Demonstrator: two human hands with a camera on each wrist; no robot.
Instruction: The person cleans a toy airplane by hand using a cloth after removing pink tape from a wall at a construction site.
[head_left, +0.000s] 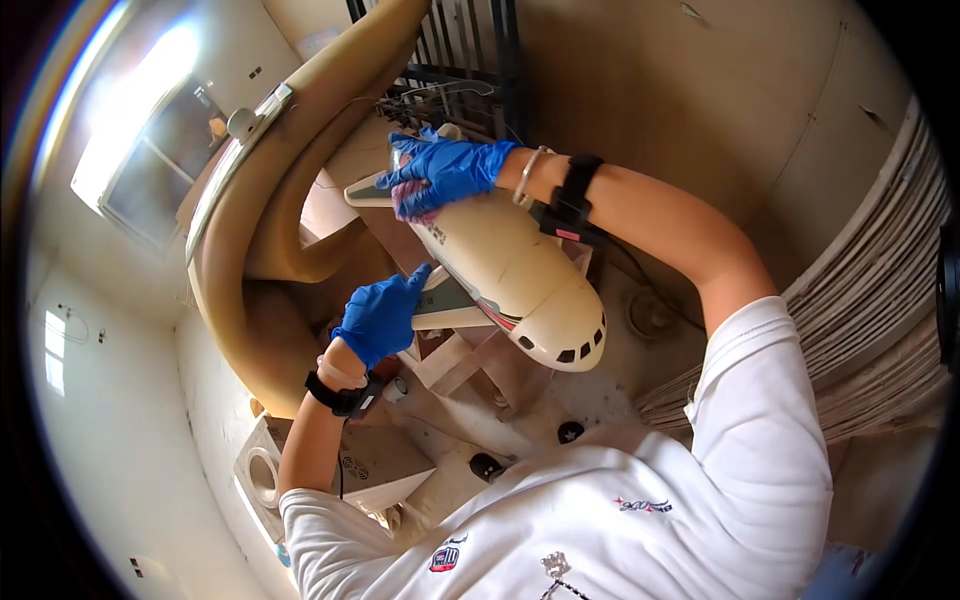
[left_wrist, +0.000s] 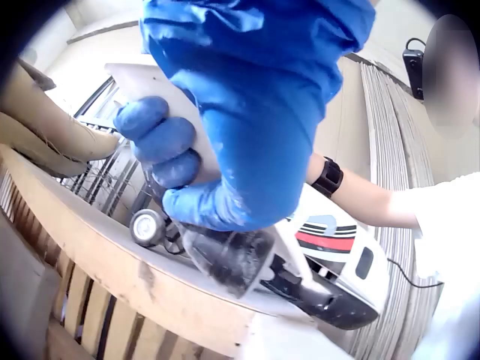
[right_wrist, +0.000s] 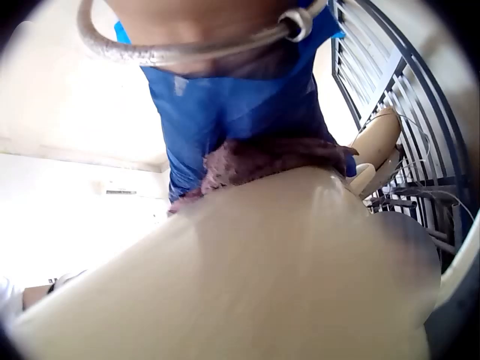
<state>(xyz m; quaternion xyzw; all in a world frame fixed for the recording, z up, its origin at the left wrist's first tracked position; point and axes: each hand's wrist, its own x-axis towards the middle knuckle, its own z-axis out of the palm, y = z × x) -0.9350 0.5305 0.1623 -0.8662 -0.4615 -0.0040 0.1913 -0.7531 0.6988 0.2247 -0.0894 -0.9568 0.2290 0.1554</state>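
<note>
A large cream model airplane (head_left: 515, 255) slants across the middle of the head view, its nose with dark windows toward the person's body. The left hand (head_left: 380, 318), in a blue glove, grips one wing (head_left: 452, 302); the left wrist view shows its fingers (left_wrist: 166, 141) curled round it beside a dark engine pod (left_wrist: 229, 259). The gloved right hand (head_left: 450, 175) holds a purplish cloth (right_wrist: 259, 161) against the top of the fuselage (right_wrist: 247, 262), toward the tail. Much of the cloth is hidden under that hand.
A big curved tan form (head_left: 235, 240) rises left of the airplane. Below the airplane is a wooden slatted frame (left_wrist: 124, 274). A dark metal rack (head_left: 460, 70) stands behind, stacked sheets (head_left: 870, 290) line the right, and a white box-like unit (head_left: 375, 465) sits lower left.
</note>
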